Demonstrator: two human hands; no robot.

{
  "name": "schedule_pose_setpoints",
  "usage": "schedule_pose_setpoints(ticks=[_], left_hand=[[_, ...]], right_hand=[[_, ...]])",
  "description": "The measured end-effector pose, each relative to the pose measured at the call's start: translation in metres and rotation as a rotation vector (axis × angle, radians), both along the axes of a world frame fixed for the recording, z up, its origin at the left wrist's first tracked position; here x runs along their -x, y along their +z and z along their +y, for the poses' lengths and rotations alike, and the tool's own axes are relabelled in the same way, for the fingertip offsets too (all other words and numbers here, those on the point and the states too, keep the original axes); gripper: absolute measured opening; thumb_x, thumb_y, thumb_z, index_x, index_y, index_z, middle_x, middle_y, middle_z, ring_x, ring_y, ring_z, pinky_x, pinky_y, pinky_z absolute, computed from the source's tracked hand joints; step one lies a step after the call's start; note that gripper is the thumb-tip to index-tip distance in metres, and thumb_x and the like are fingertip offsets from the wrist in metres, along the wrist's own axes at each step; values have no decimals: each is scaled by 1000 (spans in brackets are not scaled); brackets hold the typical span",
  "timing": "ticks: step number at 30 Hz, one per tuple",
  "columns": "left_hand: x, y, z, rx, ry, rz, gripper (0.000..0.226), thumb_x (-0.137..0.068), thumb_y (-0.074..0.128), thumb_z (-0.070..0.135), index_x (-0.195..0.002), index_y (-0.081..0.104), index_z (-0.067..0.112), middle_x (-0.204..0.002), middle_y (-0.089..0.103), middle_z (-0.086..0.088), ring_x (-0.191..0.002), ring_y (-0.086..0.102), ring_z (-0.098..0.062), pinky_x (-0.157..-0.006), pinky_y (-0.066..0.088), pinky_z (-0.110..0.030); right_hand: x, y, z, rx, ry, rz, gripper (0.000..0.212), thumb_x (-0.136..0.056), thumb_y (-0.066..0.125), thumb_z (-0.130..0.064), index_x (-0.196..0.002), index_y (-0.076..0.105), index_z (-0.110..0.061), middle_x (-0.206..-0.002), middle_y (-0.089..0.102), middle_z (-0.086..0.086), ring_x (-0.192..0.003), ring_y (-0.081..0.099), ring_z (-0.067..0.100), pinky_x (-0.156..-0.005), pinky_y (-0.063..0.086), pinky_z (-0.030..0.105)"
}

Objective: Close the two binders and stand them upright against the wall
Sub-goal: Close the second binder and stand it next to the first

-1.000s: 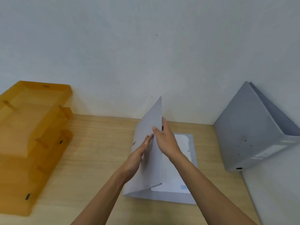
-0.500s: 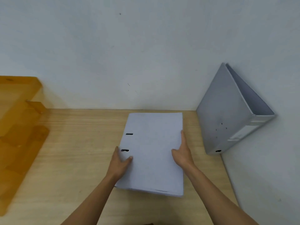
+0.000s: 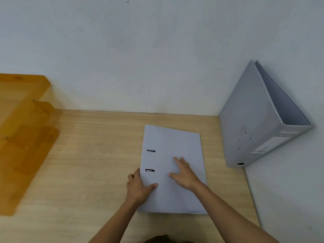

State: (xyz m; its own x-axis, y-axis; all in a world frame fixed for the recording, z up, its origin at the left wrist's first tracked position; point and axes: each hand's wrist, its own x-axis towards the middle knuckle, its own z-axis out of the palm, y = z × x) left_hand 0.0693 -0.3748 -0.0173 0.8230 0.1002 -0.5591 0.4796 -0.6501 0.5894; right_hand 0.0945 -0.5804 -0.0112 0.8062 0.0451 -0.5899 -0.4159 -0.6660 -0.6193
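Cover down: we flattened our right hand (image 3: pixel 184 174) on the shut binder (image 3: pixel 172 170), left hand (image 3: pixel 138 188) fingers (image 3: pixel 134 176) gripping its spine edge; standing it remained.

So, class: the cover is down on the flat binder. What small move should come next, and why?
Probably tilt the flat binder up onto its edge: the left hand already grips its spine side, the right hand presses the cover, and the other binder already stands by the wall.
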Motion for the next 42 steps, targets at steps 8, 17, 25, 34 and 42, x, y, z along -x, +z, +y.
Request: schedule_pose_setpoints(ticks=[8, 17, 25, 34, 42], left_hand=[[-8, 1, 0, 358, 291, 27, 72, -70, 88, 32, -132, 56, 17, -124, 71, -7, -102, 71, -23, -82, 58, -37], [-11, 42, -24, 1055, 486, 338, 74, -93, 38, 70, -132, 67, 14, -124, 72, -20, -111, 71, -38, -93, 54, -48], [-28, 91, -49, 1133, 161, 235, 52, -96, 49, 53, -134, 63, 21, -130, 71, -14, -119, 69, -32, -102, 50, -50], [-37, 134, -72, 937, -242, -153, 58, -84, 79, 13, -136, 57, 21, -127, 73, -4, -114, 72, -23, -87, 62, -42], [-28, 102, -114, 645, -446, -326, 91, -74, 85, 5, -149, 37, 22, -127, 65, 15, -113, 64, 6, -80, 56, -14]], right_hand=[[13, -4, -7, -67, -11, 30, 69, -103, 47, -43, -162, 19, -23, -173, -5, 0, -159, -8, 21, -127, 5, 41], [28, 37, 6, -64, -23, 37, 64, -101, 17, -63, -159, -5, -46, -170, -21, -7, -155, -24, 32, -121, -12, 60], [16, 82, 15, -188, -198, -114, 75, -94, 18, -75, -157, -10, -48, -171, -12, -10, -158, -13, 18, -126, -6, 56], [10, 138, -30, -445, -267, -492, 74, -85, 43, -80, -153, 34, -50, -159, 40, -20, -141, 44, 0, -119, 39, 40], [52, 132, -86, -422, -287, -609, 63, -92, 65, -42, -151, 47, -27, -145, 61, -10, -132, 58, 6, -106, 53, 32]])
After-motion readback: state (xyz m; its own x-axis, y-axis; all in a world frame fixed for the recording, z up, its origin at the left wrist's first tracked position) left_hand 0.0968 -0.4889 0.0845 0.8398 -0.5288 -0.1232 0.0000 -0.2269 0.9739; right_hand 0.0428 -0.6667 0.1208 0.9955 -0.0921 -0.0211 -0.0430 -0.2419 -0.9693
